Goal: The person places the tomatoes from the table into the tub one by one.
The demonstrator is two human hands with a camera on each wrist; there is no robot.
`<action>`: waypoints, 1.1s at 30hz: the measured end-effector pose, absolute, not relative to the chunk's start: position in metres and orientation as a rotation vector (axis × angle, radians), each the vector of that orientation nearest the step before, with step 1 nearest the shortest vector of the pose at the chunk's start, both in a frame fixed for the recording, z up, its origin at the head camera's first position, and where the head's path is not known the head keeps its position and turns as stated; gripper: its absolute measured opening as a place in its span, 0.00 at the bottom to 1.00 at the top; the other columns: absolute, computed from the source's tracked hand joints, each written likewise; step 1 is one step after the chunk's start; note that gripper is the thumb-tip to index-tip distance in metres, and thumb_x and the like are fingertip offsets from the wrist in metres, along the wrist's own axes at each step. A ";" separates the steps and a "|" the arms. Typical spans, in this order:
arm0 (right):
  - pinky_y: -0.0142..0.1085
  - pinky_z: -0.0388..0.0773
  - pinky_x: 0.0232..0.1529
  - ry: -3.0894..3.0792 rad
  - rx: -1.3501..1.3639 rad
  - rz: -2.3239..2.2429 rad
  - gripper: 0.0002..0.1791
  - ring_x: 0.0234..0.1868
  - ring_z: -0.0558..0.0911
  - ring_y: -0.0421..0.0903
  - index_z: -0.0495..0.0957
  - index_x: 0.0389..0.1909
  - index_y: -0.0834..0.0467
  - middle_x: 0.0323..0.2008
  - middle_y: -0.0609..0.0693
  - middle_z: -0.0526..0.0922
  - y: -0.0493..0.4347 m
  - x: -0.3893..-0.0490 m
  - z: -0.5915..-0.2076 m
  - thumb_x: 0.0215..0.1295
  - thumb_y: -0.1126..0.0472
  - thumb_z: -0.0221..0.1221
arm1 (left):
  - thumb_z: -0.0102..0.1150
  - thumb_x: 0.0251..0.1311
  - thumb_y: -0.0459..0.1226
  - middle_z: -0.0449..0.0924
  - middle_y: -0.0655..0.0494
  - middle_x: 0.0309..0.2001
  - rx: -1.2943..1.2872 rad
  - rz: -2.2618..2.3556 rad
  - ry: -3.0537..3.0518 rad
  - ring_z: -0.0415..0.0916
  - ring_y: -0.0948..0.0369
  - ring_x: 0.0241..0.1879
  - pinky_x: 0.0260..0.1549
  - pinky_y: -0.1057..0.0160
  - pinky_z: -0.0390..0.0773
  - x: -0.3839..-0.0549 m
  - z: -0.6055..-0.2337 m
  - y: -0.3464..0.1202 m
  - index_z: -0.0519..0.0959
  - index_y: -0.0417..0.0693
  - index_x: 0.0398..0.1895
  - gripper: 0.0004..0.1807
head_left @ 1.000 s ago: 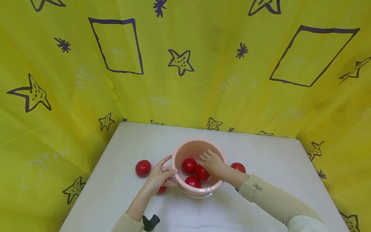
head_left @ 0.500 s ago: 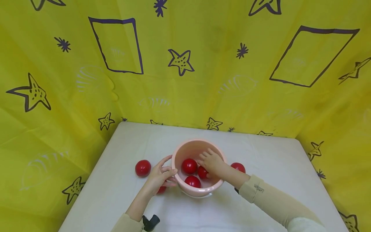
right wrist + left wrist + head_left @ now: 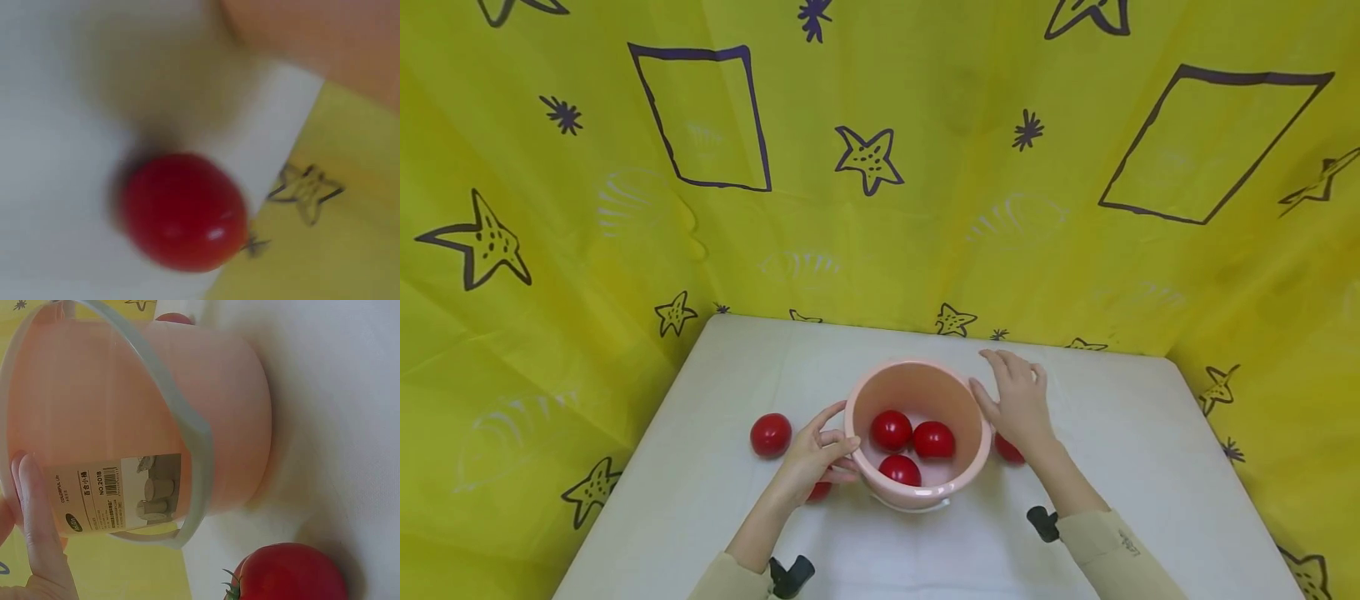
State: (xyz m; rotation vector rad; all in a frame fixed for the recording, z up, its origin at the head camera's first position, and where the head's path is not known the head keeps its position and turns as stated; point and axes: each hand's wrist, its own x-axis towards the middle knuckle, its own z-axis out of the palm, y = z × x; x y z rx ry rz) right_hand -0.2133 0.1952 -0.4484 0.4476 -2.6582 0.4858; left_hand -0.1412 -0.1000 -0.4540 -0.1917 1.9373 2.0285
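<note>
A pink bucket stands on the table with three red tomatoes in it. At its left rim my left hand grips the edge, thumb over the rim and fingers along the outer wall. The left wrist view shows a finger of that hand against the labelled bucket wall. My right hand, fingers spread and loosely bent with nothing in them, is beside the bucket's right rim. Partly under it lies another tomato, which the right wrist view shows as a blurred tomato on the table.
On the white table, one tomato lies left of the bucket. Another tomato is partly hidden below my left hand. The bucket's pale handle hangs down its side. A yellow patterned curtain surrounds the table.
My right hand has let go of the tomato inside the bucket and come out over the rim to the right. The left hand has kept its grip on the rim.
</note>
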 end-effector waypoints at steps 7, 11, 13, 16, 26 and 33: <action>0.62 0.52 0.53 -2.887 0.187 0.460 0.35 0.55 0.63 0.63 0.61 0.60 0.61 0.54 0.65 0.66 0.240 -0.198 -0.487 0.57 0.45 0.57 | 0.62 0.54 0.42 0.80 0.47 0.34 -0.192 2.028 1.944 0.82 0.55 0.28 0.30 0.58 0.81 -0.142 -0.456 -0.100 0.56 0.54 0.68 0.39; 0.64 0.52 0.51 -2.994 0.137 0.436 0.42 0.55 0.62 0.65 0.61 0.59 0.63 0.54 0.67 0.65 0.254 -0.188 -0.507 0.50 0.40 0.61 | 0.63 0.54 0.42 0.80 0.46 0.35 -0.191 2.022 1.949 0.82 0.55 0.28 0.30 0.58 0.81 -0.141 -0.457 -0.100 0.55 0.55 0.69 0.40; 0.65 0.52 0.51 -3.019 0.122 0.439 0.45 0.54 0.62 0.65 0.61 0.59 0.63 0.53 0.67 0.66 0.259 -0.183 -0.515 0.48 0.38 0.62 | 0.62 0.54 0.42 0.79 0.43 0.36 -0.188 2.022 1.950 0.82 0.55 0.29 0.30 0.58 0.81 -0.141 -0.458 -0.100 0.55 0.55 0.69 0.40; 0.67 0.52 0.51 -3.030 0.107 0.439 0.47 0.54 0.63 0.65 0.62 0.58 0.64 0.52 0.67 0.67 0.262 -0.179 -0.524 0.44 0.36 0.63 | 0.63 0.54 0.42 0.79 0.41 0.38 -0.188 2.023 1.950 0.82 0.54 0.29 0.30 0.59 0.81 -0.141 -0.458 -0.100 0.55 0.55 0.69 0.40; 0.62 0.55 0.49 -3.001 0.127 0.407 0.45 0.51 0.66 0.62 0.64 0.54 0.66 0.49 0.65 0.70 0.266 -0.174 -0.545 0.43 0.39 0.66 | 0.61 0.56 0.39 0.79 0.51 0.30 -0.156 2.036 1.917 0.82 0.55 0.27 0.29 0.58 0.82 -0.141 -0.456 -0.100 0.56 0.52 0.68 0.38; 0.60 0.56 0.50 -2.985 0.147 0.403 0.45 0.49 0.68 0.61 0.65 0.53 0.66 0.47 0.64 0.72 0.265 -0.177 -0.545 0.43 0.38 0.66 | 0.62 0.55 0.39 0.79 0.50 0.31 -0.151 2.044 1.918 0.82 0.55 0.28 0.30 0.58 0.82 -0.141 -0.456 -0.101 0.56 0.51 0.68 0.38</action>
